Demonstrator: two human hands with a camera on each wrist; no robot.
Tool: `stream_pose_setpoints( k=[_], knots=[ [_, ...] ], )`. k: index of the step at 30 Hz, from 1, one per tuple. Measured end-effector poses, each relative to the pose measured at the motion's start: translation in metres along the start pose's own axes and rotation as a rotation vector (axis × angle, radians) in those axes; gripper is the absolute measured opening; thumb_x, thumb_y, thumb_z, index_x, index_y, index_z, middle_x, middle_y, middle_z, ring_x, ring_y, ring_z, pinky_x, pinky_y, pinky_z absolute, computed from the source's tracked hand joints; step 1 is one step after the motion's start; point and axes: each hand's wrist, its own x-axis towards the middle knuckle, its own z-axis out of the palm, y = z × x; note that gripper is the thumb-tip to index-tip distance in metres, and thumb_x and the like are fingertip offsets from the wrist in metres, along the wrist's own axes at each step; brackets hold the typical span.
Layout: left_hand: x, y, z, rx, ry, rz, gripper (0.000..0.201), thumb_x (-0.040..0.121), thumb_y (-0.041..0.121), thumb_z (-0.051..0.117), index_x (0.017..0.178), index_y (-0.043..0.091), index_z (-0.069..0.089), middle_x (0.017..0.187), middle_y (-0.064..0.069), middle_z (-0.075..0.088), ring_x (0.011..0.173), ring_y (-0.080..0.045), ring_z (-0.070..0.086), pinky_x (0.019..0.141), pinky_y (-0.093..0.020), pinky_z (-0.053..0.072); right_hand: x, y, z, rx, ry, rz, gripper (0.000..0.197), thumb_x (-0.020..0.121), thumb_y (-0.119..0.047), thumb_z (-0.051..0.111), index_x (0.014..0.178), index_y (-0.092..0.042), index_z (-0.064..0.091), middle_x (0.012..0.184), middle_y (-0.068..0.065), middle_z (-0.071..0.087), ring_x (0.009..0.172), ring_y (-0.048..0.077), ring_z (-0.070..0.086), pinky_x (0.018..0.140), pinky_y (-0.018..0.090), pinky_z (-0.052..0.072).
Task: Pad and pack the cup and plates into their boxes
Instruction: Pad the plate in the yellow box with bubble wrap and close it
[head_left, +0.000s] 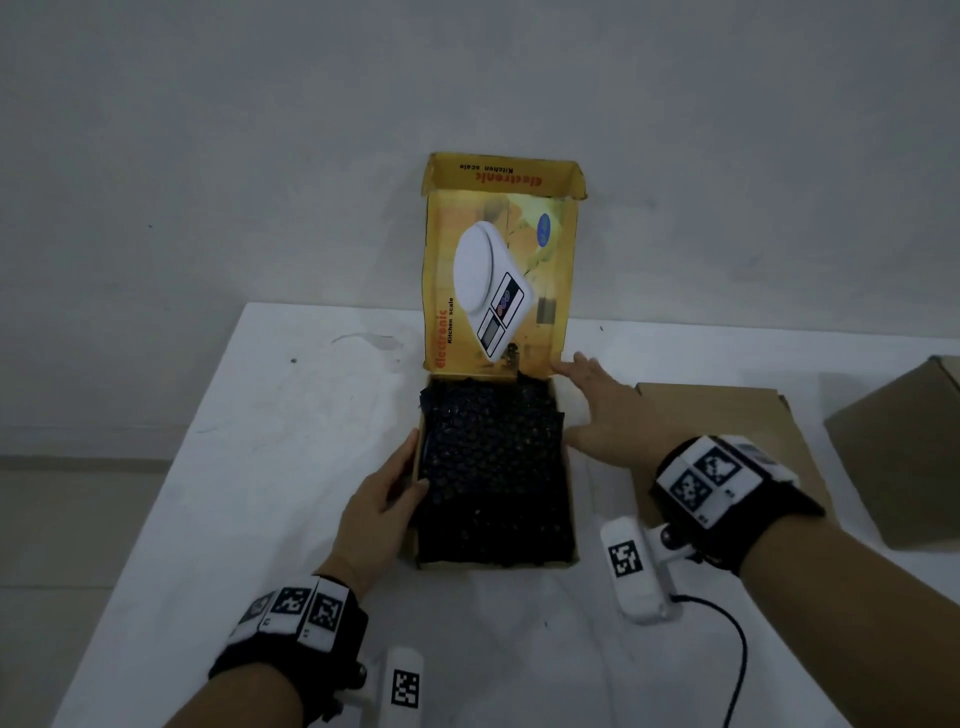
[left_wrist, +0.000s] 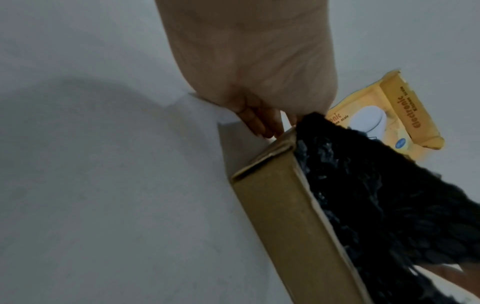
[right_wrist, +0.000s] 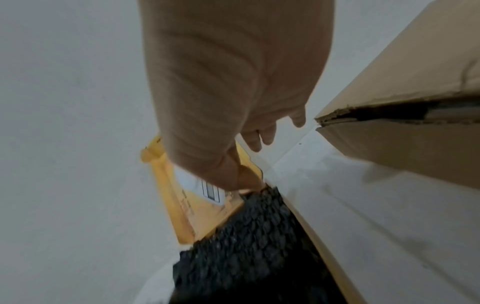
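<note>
Hands at an open box lined with black bubble wrap

A white desk (head_left: 234, 467) fills the lower frame; at its center sits the scale box (head_left: 570, 499), its yellow lid (head_left: 498, 270) upright, with black bubble wrap (head_left: 493, 467) filling it. Two brown boxes (head_left: 893, 452) lie at right. The left hand (head_left: 384, 499) holds the box's left wall, thumb on the wrap; the right hand (head_left: 608, 410), its grip released, hovers with fingers spread by the far right corner.

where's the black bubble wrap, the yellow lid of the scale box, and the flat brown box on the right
black bubble wrap (head_left: 493, 467): head view, middle of the sheet lying in the open box.
yellow lid (head_left: 501, 280): head view, printed inner face of the raised flap.
flat brown box (head_left: 727, 410): head view, bare top face beyond the right wrist.
</note>
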Motion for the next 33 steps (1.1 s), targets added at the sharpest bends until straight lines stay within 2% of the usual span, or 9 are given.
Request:
stream_pose_setpoints(
  k=[4, 7, 12, 17, 22, 24, 26, 30, 33],
  knots=[
    [-0.001, 0.002, 0.0, -0.084, 0.018, -0.059, 0.051, 0.082, 0.039, 0.065, 0.128, 0.053, 0.046, 0.122, 0.038, 0.053, 0.118, 0.014, 0.047, 0.107, -0.027, 0.037, -0.004, 0.003, 0.026, -0.042, 0.024, 0.073, 0.081, 0.08, -0.032, 0.065, 0.146, -0.03, 0.017, 0.159, 0.004, 0.001, 0.146, 0.023, 0.005, 0.115, 0.053, 0.015],
    [-0.002, 0.002, 0.001, -0.029, 0.008, -0.067, 0.081, 0.062, 0.06, 0.07, 0.136, 0.046, 0.042, 0.131, 0.027, 0.052, 0.122, 0.004, 0.049, 0.105, -0.027, 0.04, -0.008, 0.004, 0.041, -0.044, -0.007, 0.153, 0.102, 0.07, -0.051, 0.073, 0.147, -0.03, 0.01, 0.159, 0.005, -0.001, 0.146, 0.024, 0.006, 0.113, 0.052, 0.017],
    [-0.003, -0.003, 0.002, 0.0, 0.022, -0.054, 0.082, 0.063, 0.056, 0.068, 0.138, 0.047, 0.037, 0.129, 0.028, 0.05, 0.125, -0.003, 0.048, 0.108, -0.036, 0.04, -0.012, 0.001, 0.052, -0.141, 0.044, 0.152, 0.101, 0.075, -0.059, 0.065, 0.148, -0.031, 0.0, 0.159, 0.009, -0.002, 0.146, 0.028, 0.004, 0.112, 0.055, 0.016],
    [-0.004, -0.001, 0.003, 0.03, 0.012, -0.03, 0.083, 0.067, 0.057, 0.064, 0.143, 0.039, 0.035, 0.128, 0.033, 0.048, 0.126, -0.001, 0.048, 0.107, -0.035, 0.041, -0.011, -0.01, 0.044, -0.087, 0.024, 0.026, 0.088, 0.085, -0.064, 0.046, 0.148, -0.035, -0.008, 0.158, 0.001, -0.017, 0.146, 0.018, -0.012, 0.114, 0.054, -0.006],
    [-0.005, 0.007, 0.003, 0.083, 0.014, -0.009, 0.076, 0.074, 0.061, 0.055, 0.143, 0.04, 0.034, 0.114, 0.042, 0.051, 0.11, 0.016, 0.049, 0.093, -0.024, 0.045, -0.01, -0.021, 0.069, -0.362, -0.182, -0.089, 0.118, 0.059, -0.092, 0.036, 0.142, -0.037, -0.027, 0.149, 0.003, -0.037, 0.139, 0.019, -0.031, 0.107, 0.06, -0.022],
    [-0.006, 0.01, 0.002, 0.084, 0.006, -0.015, 0.065, 0.079, 0.048, 0.053, 0.141, 0.042, 0.033, 0.102, 0.049, 0.052, 0.1, 0.025, 0.048, 0.089, -0.019, 0.043, -0.004, -0.018, 0.078, -0.495, -0.161, -0.1, 0.122, 0.056, -0.095, 0.033, 0.143, -0.033, -0.027, 0.149, 0.006, -0.037, 0.139, 0.022, -0.032, 0.105, 0.063, -0.023],
    [-0.007, 0.011, -0.001, 0.067, -0.01, -0.044, 0.059, 0.079, 0.034, 0.048, 0.134, 0.047, 0.034, 0.095, 0.052, 0.053, 0.094, 0.025, 0.049, 0.088, -0.019, 0.042, 0.002, -0.018, 0.079, -0.545, -0.141, -0.118, 0.124, 0.055, -0.096, 0.032, 0.145, -0.032, -0.024, 0.15, 0.008, -0.036, 0.139, 0.023, -0.032, 0.102, 0.064, -0.025],
    [-0.008, 0.008, -0.005, 0.112, -0.037, -0.038, 0.07, 0.067, 0.043, 0.048, 0.134, 0.051, 0.03, 0.115, 0.041, 0.051, 0.11, 0.014, 0.051, 0.094, -0.026, 0.045, 0.006, -0.027, 0.072, -0.568, -0.185, -0.127, 0.126, 0.053, -0.095, 0.038, 0.147, -0.032, -0.018, 0.153, 0.007, -0.031, 0.141, 0.024, -0.028, 0.102, 0.064, -0.026],
    [-0.008, 0.007, -0.005, 0.109, -0.031, -0.054, 0.073, 0.066, 0.047, 0.049, 0.137, 0.051, 0.029, 0.123, 0.026, 0.053, 0.116, 0.002, 0.052, 0.098, -0.032, 0.045, 0.011, -0.035, 0.046, -0.27, -0.035, -0.104, 0.109, 0.061, -0.087, 0.046, 0.149, -0.032, 0.011, 0.159, 0.002, 0.009, 0.146, 0.021, 0.009, 0.112, 0.058, -0.011]
  ],
)
